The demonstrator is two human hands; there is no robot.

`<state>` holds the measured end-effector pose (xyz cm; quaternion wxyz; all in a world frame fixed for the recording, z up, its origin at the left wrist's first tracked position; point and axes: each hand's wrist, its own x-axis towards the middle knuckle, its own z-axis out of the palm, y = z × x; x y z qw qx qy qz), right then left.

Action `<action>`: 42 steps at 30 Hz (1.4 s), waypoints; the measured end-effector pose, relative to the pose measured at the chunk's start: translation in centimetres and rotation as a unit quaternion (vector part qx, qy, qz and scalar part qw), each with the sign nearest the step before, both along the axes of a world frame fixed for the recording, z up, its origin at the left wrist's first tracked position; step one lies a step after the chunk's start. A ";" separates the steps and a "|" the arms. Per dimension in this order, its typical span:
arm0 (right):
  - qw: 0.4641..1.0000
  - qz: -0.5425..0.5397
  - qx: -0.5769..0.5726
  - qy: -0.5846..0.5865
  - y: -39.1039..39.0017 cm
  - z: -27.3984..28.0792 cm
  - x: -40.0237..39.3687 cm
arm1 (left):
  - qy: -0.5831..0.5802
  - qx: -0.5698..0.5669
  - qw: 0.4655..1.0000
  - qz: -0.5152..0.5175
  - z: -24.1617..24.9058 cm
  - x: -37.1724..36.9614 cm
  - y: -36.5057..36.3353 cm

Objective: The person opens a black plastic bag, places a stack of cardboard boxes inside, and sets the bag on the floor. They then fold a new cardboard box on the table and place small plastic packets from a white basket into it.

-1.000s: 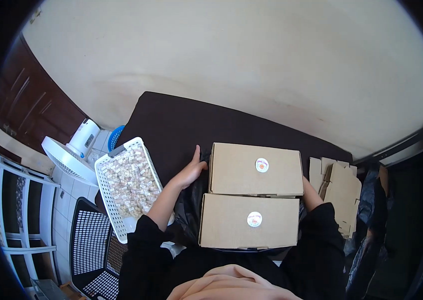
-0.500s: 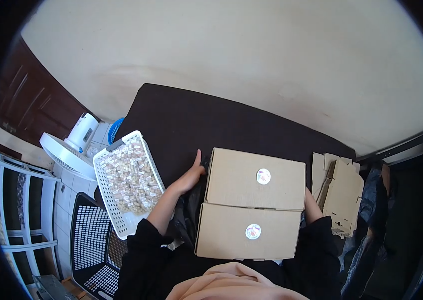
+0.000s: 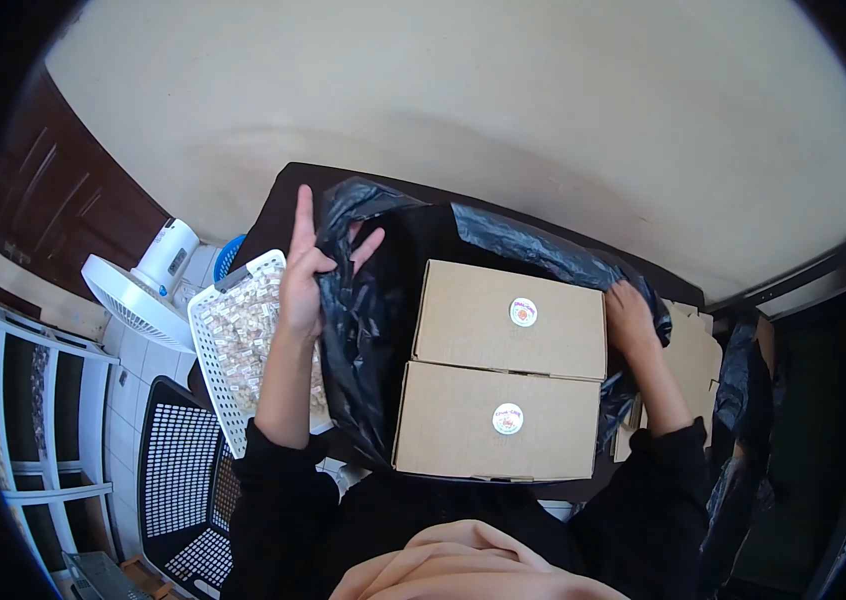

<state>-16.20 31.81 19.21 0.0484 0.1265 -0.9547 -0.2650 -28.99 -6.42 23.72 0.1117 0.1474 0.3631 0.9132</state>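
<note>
Right hand (image 3: 633, 318) has its fingers curled shut on the rim of the black bag (image 3: 533, 238); the left hand (image 3: 300, 300) has its fingers spread, 1 pushed inside the plastic, and whether they pinch it I cannot tell. The step in hand looks like raising the bag's sides around 2 cardboard boxes; lifting further would call for an even pull, with the film kept off the corners. The nearer box (image 3: 463, 435) and the farther box (image 3: 488, 320) sit within the bag's mouth, long edges touching. Each lid is down and bears 1 round sticker, so their contents are hidden. To the left, tilted, a white basket (image 3: 211, 360) holds many small labelled packets (image 3: 243, 345). Flattened cardboard (image 3: 693, 365) lies to the right. Beyond the bag are the dark-covered table (image 3: 283, 205) and, farthest, the pale wall (image 3: 443, 80).
</note>
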 end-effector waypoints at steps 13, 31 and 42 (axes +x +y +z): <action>0.815 -0.384 -0.404 -0.158 -4.3 18.3 10.9 | 0.108 -0.349 0.923 -0.119 5.5 7.2 -4.3; 0.698 -0.053 -0.652 0.290 -5.5 24.6 14.4 | 0.354 -0.268 0.893 0.075 16.8 7.3 -4.6; 0.540 -0.015 -0.827 0.155 -10.9 22.8 13.2 | 0.450 -0.397 0.799 -0.026 18.6 9.4 1.3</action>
